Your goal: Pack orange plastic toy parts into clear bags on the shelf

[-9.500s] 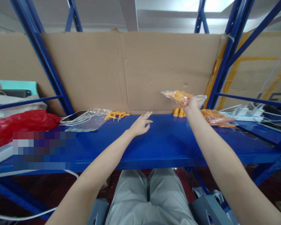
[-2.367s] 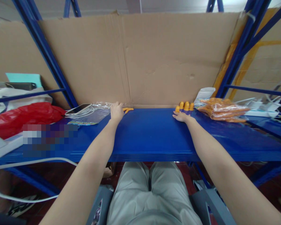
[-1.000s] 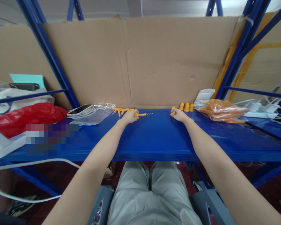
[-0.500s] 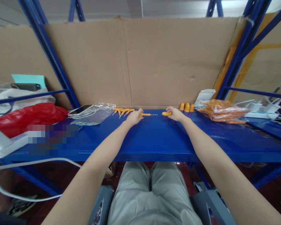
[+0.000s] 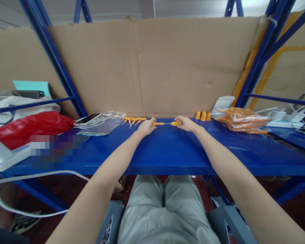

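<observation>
My left hand (image 5: 146,126) is closed on an orange corkscrew (image 5: 159,124) whose metal spiral points right, low over the blue shelf (image 5: 167,152). My right hand (image 5: 186,123) pinches a small orange cap (image 5: 176,123) and holds it against the tip of that spiral. The two hands are close together near the back of the shelf. More orange corkscrews (image 5: 132,119) lie just left of my left hand. Three orange caps (image 5: 203,116) stand upright just right of my right hand.
Clear bags of orange parts (image 5: 241,119) lie at the right. A phone (image 5: 88,118), white cable and an empty clear bag (image 5: 101,125) lie at the left, beside a red bag (image 5: 25,127). A cardboard sheet (image 5: 152,67) backs the shelf between blue uprights.
My right hand has picked one cap from the row and carried it left. My left hand has brought a corkscrew right. Cap and spiral tip now meet; half a second ago they were apart.
</observation>
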The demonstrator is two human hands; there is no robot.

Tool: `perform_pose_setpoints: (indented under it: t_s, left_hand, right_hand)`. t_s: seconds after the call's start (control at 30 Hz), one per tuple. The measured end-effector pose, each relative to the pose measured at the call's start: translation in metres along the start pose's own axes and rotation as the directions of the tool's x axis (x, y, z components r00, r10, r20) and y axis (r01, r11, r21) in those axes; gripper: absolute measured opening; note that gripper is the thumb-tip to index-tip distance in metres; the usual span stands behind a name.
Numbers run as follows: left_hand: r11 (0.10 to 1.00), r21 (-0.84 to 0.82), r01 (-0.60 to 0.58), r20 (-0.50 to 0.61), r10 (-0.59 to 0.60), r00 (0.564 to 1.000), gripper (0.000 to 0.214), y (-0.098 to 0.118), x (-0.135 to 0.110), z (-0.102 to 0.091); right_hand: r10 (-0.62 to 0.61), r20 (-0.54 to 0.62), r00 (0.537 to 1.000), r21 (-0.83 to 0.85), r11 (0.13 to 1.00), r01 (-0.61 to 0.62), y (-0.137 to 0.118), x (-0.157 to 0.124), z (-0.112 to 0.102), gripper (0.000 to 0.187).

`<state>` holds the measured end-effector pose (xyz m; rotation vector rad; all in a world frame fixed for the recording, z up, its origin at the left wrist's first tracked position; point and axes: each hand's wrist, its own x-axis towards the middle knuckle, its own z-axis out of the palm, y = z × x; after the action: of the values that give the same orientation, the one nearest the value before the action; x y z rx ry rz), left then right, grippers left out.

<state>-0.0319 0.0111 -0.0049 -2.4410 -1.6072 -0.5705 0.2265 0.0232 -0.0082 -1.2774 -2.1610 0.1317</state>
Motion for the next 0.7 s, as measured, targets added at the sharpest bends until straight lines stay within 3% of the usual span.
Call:
perform_pose_setpoints:
  t_s: [0.23,0.4,0.53,0.7]
  left_hand:
    - [1.0,-0.015,-0.008,0.002,0.008,1.0,0.036,0.006,-0.001,-0.001]
    - [0.998,-0.032,-0.054,-0.012,0.053,0.999,0.036,0.011,-0.001,0.003]
    - [0.996,-0.07,-0.062,-0.007,0.062,0.998,0.034,0.009,0.001,0.006]
    - [0.984,-0.156,-0.086,-0.014,0.085,0.996,0.03,0.004,0.004,0.008]
  right_hand:
    - [-0.07,-0.019,0.997,0.02,0.997,0.07,-0.008,0.001,0.002,0.041]
    - [-0.115,0.049,0.992,-0.099,0.988,0.119,-0.024,0.001,0.004,0.034]
    - [-0.136,0.064,0.989,-0.17,0.975,0.145,-0.027,0.0,0.006,0.03]
    - [-0.167,0.052,0.985,-0.144,0.974,0.173,-0.024,0.001,0.008,0.029]
